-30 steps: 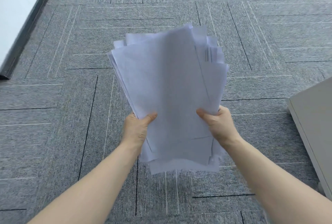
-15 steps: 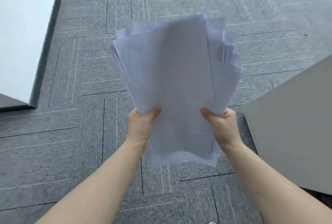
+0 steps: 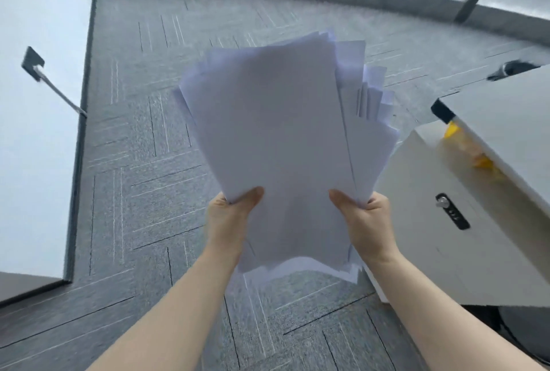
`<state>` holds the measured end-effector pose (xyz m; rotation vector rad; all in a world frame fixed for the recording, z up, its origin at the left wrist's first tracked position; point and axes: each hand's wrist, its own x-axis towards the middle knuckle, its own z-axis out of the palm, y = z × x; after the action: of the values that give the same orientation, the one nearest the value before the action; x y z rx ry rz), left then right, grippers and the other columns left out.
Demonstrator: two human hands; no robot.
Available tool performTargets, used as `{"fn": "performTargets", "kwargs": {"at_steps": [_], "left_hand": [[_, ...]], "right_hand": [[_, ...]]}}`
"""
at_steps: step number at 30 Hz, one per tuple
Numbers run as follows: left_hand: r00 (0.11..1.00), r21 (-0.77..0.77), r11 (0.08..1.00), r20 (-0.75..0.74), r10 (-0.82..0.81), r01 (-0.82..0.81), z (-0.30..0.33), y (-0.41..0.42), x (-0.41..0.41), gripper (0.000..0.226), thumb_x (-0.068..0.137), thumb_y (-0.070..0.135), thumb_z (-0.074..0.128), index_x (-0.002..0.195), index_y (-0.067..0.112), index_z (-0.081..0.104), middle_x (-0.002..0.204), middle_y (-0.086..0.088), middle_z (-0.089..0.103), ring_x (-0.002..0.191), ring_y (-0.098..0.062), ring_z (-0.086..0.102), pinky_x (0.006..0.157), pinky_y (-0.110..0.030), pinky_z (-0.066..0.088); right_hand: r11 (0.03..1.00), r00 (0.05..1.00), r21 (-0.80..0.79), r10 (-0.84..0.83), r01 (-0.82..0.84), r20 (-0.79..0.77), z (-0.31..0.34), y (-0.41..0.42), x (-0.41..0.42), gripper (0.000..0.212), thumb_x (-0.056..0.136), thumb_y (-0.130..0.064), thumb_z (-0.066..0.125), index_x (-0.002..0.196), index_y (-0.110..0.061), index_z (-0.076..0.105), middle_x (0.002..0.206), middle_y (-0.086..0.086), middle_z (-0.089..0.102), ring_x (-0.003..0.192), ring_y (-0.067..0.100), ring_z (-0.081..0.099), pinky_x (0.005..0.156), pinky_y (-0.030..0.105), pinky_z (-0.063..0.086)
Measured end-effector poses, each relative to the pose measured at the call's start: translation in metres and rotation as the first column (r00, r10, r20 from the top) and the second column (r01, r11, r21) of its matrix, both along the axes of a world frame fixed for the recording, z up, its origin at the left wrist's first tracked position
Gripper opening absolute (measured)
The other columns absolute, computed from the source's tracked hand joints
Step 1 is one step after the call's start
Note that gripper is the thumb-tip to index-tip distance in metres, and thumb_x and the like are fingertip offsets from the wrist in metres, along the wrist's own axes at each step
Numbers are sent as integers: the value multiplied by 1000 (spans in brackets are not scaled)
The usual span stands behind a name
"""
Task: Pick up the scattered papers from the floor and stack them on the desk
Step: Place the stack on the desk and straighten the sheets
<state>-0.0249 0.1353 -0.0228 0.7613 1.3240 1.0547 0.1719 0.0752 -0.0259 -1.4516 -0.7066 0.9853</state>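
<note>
Above the carpet floor (image 3: 143,162) we hold the paper sheaf (image 3: 276,144) in mid-air — left hand (image 3: 229,219) and right hand (image 3: 363,219) pinching its lower edges, thumbs on top. Carry step, we judge; next — swing right, lay it on the desk (image 3: 512,120).

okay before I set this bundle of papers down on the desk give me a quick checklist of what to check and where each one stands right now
1. Left hand grips the stack of papers: ok, thumb on top.
2. Right hand grips the stack: ok, thumb on top.
3. Sheets squared up: not ok, the far edges fan out unevenly toward the right.
4. Carpet floor free of leftover sheets: ok in the part seen; what lies under the stack is hidden.
5. Desk within view: ok, at the right above the white drawer cabinet.
6. Landing spot on the desk free: cannot tell, only its corner shows.
</note>
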Motion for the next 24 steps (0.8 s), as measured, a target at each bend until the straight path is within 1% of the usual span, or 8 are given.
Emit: {"fn": "performTargets", "kwargs": {"at_steps": [2, 6, 12, 14, 17, 18, 21, 24], "left_hand": [[999, 28, 999, 13, -30, 30, 36, 2, 13, 20, 75, 6, 78, 95, 3, 74, 84, -6, 77, 75, -21, 72, 68, -31, 59], [993, 84, 992, 63, -101, 96, 106, 2, 41, 21, 76, 8, 77, 96, 3, 74, 88, -7, 78, 78, -23, 74, 64, -28, 59], [953, 231, 939, 106, -285, 255, 198, -4, 110, 11, 79, 3, 73, 90, 7, 73, 75, 2, 76, 68, -13, 72, 58, -22, 55], [930, 266, 909, 91, -357, 322, 220, -9, 138, 9, 79, 4, 74, 87, 8, 73, 74, 2, 76, 68, -13, 72, 59, -23, 55], [894, 319, 863, 91, -439, 392, 247, -20, 182, 9, 79, 2, 73, 83, 10, 74, 74, 2, 76, 70, -13, 71, 62, -24, 55], [881, 337, 847, 89, -464, 412, 255, -25, 198, 10, 79, 2, 73, 83, 11, 74, 75, 3, 76, 71, -13, 71, 63, -24, 55], [853, 376, 808, 80, -516, 453, 273, -42, 243, 12, 79, 2, 73, 87, 10, 74, 78, 3, 76, 76, -14, 71, 68, -24, 56], [823, 388, 772, 56, -565, 504, 286, -60, 282, 10, 79, 3, 74, 84, 12, 75, 78, 4, 76, 74, -13, 71, 69, -25, 56]], "right_hand": [[999, 999, 42, -26, 25, 19, 35, -2, 10, 61, 68, -31, 84, 75, 21, 53, 72, 10, 56, 70, 20, 52, 61, 40, 42], [990, 994, 106, -96, 90, 58, 105, -16, 32, 82, 62, -46, 85, 75, 24, 45, 72, 9, 50, 69, 21, 47, 60, 39, 37], [931, 948, 199, -318, 307, 22, 195, -61, 79, 29, 85, -4, 71, 79, 22, 58, 74, 12, 61, 70, 22, 58, 65, 39, 46], [896, 919, 235, -394, 377, 27, 215, -78, 100, 33, 84, -7, 74, 78, 22, 59, 74, 11, 60, 70, 20, 57, 64, 39, 45], [851, 878, 281, -476, 443, 59, 244, -102, 131, 72, 71, -40, 83, 79, 24, 49, 70, 13, 53, 74, 20, 49, 64, 39, 39], [838, 862, 289, -501, 462, 76, 251, -110, 143, 75, 70, -42, 83, 80, 24, 49, 66, 17, 51, 74, 20, 48, 64, 39, 38], [789, 815, 320, -574, 525, 79, 269, -136, 178, 48, 78, -22, 76, 75, 20, 54, 66, 12, 53, 70, 18, 48, 61, 37, 37], [738, 761, 344, -642, 581, 93, 281, -158, 212, 34, 82, -9, 75, 76, 20, 58, 71, 7, 55, 67, 14, 50, 57, 29, 40]]}}
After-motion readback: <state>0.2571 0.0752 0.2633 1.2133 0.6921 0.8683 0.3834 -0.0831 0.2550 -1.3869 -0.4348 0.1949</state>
